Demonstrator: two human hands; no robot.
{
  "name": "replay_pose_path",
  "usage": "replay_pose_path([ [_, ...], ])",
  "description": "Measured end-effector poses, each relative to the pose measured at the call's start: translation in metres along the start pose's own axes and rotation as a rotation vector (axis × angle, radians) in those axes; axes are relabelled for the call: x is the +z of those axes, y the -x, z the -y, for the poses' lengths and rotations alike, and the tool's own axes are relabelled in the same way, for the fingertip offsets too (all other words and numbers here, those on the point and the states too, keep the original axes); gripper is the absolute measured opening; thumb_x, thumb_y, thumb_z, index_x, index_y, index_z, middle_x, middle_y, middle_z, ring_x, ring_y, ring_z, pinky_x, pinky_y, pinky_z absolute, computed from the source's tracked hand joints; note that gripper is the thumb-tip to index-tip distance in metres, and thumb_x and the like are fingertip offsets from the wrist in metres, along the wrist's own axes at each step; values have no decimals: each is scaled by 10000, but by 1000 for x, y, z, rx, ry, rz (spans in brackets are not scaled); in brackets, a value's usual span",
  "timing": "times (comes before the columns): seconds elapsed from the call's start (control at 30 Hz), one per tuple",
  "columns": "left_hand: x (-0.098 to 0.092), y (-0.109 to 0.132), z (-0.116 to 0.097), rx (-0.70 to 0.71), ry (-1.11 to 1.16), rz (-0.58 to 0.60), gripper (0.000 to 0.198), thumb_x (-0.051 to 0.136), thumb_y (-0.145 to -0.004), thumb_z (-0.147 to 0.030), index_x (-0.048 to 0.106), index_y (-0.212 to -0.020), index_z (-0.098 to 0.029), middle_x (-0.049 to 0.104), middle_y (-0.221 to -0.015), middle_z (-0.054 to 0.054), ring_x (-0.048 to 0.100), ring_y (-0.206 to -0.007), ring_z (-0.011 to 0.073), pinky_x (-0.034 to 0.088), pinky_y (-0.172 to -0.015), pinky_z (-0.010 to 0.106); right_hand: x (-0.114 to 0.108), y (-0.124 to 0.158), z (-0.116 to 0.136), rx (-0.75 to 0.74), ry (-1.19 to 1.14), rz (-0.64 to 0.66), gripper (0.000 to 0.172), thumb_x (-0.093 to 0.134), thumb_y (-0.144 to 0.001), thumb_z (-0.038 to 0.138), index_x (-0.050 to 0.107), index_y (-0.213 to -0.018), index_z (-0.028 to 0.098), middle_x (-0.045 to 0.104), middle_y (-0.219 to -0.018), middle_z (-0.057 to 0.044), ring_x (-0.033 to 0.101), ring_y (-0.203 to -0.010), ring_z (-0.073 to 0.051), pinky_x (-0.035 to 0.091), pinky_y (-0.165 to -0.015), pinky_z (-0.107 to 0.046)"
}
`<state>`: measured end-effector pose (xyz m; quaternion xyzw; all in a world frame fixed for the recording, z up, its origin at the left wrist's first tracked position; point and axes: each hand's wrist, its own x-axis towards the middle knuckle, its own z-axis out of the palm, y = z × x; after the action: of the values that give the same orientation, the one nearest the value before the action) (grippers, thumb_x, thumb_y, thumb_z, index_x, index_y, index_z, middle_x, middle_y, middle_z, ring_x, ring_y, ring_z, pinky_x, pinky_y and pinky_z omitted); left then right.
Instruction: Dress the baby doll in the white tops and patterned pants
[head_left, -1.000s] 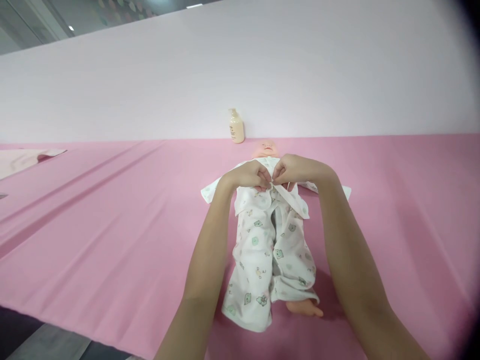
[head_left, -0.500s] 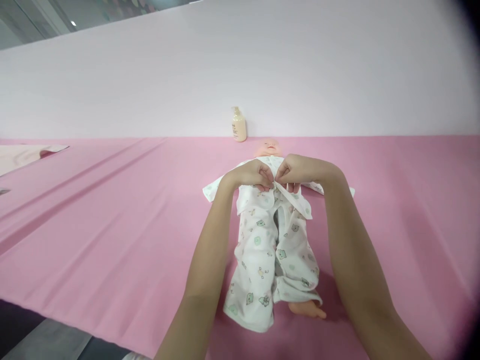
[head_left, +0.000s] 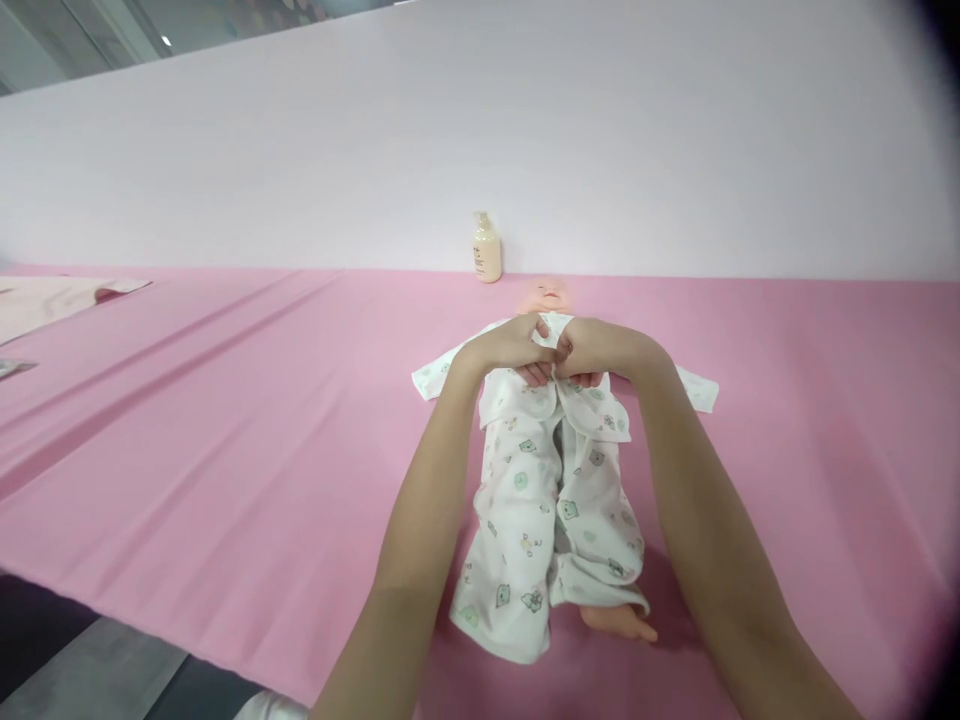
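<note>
A baby doll point(head_left: 550, 293) lies on its back, dressed in a white printed jacket point(head_left: 517, 397) and matching trousers point(head_left: 517, 530). My left hand point(head_left: 517, 345) and my right hand point(head_left: 591, 348) meet over the middle of its chest. Both are closed, with fingers pinching the jacket's front edges, which come together there. Whatever fastener lies between the fingertips is hidden. Below my hands the two jacket flaps spread apart slightly. One bare doll foot point(head_left: 619, 622) sticks out of the trouser leg on the right; the other leg's end is covered by cloth.
A cream pump bottle point(head_left: 487, 250) stands behind the doll's head, against the white wall point(head_left: 675, 140). Pink cloth point(head_left: 262, 480) covers the table. Pale folded fabric point(head_left: 52, 300) lies at the far left, with a small item point(head_left: 15, 368) nearer.
My hands have drawn together at the chest, bringing the jacket edges to meet. The right-hand flap, folded aside before, now lies flatter. The view has shifted slightly.
</note>
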<state>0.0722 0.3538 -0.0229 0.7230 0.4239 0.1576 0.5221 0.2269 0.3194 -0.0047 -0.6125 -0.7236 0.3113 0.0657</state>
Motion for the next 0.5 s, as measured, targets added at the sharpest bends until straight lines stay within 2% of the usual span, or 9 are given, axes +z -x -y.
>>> replay_pose_path([
  [0.13, 1, -5, 6, -3, -40, 32, 487, 717, -630, -129, 396, -992, -183, 673, -712, 35, 679, -646, 181, 536, -653, 312, 6, -9, 0, -46, 29, 13, 140, 622, -599, 119, 524, -523, 182, 612, -538, -26, 597, -521, -161, 463, -464, -242],
  [0.27, 3, -14, 30, 50, -91, 39, 418, 647, -604, -60, 389, -903, -197, 649, -675, -1, 673, -661, 184, 522, -627, 295, 22, -17, -9, -48, 43, 1, 159, 639, -574, 151, 508, -487, 177, 582, -484, -21, 570, -492, -150, 436, -452, -230],
  [0.37, 8, -13, 48, 145, -85, -38, 346, 597, -625, -75, 373, -854, -205, 638, -659, -14, 644, -635, 148, 484, -605, 249, 39, -15, -21, -74, -35, -120, 129, 648, -580, 217, 547, -519, 165, 562, -476, -8, 529, -489, -127, 393, -451, -215],
  [0.5, 24, -1, 58, 259, -59, -190, 261, 540, -660, -75, 375, -818, -201, 585, -593, -50, 562, -570, 86, 421, -588, 194, 58, -4, -33, -91, -201, -336, 124, 648, -581, 267, 606, -587, 150, 516, -488, 31, 464, -508, -98, 314, -448, -199],
])
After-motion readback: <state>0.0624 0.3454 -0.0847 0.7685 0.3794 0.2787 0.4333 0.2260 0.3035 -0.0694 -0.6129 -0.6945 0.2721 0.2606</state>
